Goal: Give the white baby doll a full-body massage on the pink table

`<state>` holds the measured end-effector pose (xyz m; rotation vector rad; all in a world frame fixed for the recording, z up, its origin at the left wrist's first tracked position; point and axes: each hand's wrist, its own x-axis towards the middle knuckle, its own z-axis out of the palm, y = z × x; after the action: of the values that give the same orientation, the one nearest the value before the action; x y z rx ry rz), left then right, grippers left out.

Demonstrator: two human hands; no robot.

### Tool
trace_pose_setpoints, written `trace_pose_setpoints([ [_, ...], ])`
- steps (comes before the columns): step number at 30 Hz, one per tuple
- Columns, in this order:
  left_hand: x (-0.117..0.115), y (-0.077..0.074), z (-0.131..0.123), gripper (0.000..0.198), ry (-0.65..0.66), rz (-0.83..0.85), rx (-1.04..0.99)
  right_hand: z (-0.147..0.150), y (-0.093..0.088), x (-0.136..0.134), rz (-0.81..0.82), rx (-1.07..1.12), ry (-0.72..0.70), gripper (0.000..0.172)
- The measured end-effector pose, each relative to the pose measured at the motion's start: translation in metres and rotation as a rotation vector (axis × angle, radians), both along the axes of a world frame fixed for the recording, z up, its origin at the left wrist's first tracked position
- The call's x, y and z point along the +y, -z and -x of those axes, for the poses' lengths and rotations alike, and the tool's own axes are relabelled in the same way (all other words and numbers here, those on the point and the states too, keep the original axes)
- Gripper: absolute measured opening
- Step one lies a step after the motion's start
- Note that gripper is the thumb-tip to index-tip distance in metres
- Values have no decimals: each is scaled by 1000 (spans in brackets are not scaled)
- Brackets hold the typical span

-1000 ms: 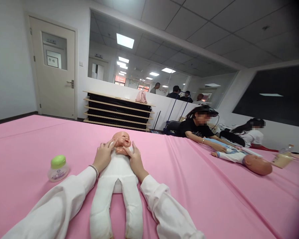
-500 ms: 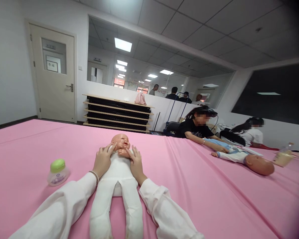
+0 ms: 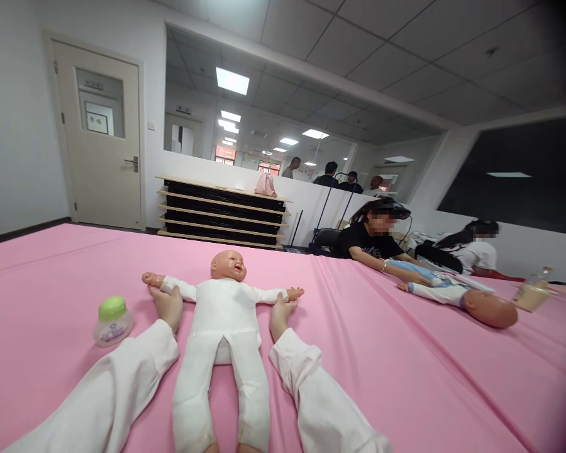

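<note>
1. Across the foreground spreads the bench [image 3: 382, 377], covered in pink sheeting with long creases running down its right side.
2. Behind its far edge is a stack of pale boards [image 3: 183, 197] with dark layers between them.
3. At the right, a person in black [image 3: 358, 239] wearing a head-mounted device leans in, an arm reaching over a second doll.
4. On the bench, in front of the wearer, the white-suited doll [image 3: 224, 308] lies face up, head away, legs towards the wearer, both arms spread sideways.
5. The second doll [image 3: 490, 308], in blue and white, lies well to the right.
6. The left hand [image 3: 166, 308] holds the doll's left-side forearm near the wrist, thumb on top; the right hand [image 3: 282, 316] grips the other forearm likewise.
7. A bottle [image 3: 532, 296] of pale yellow liquid stands beyond the second doll's head.
8. A green-lidded jar [image 3: 113, 327] stands near the left sleeve.
</note>
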<state>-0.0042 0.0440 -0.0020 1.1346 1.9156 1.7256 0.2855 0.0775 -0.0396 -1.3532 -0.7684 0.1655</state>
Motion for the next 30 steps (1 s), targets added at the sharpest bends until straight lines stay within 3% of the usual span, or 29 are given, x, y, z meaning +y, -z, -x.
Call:
trace_pose_setpoints([
  [4, -4, -7, -2, 74, -29, 51, -91, 6, -8, -9, -36, -47, -28, 74],
  [9, -6, -12, -3, 80, 27, 51, -39, 18, -21, -24, -72, -172, -108, 69],
  [18, -1, -9, -22, 57, 262, -238, 617, 53, -43, -46, -159, -1051, -306, 43],
  [23, -3, -8, -24, 52, 347, -237, 838, 57, -48, -46, -78, -1200, -297, 34],
  [30, -6, -12, -25, 55, 355, -170, 986, 58, -48, -41, 55, -1304, -394, 41],
])
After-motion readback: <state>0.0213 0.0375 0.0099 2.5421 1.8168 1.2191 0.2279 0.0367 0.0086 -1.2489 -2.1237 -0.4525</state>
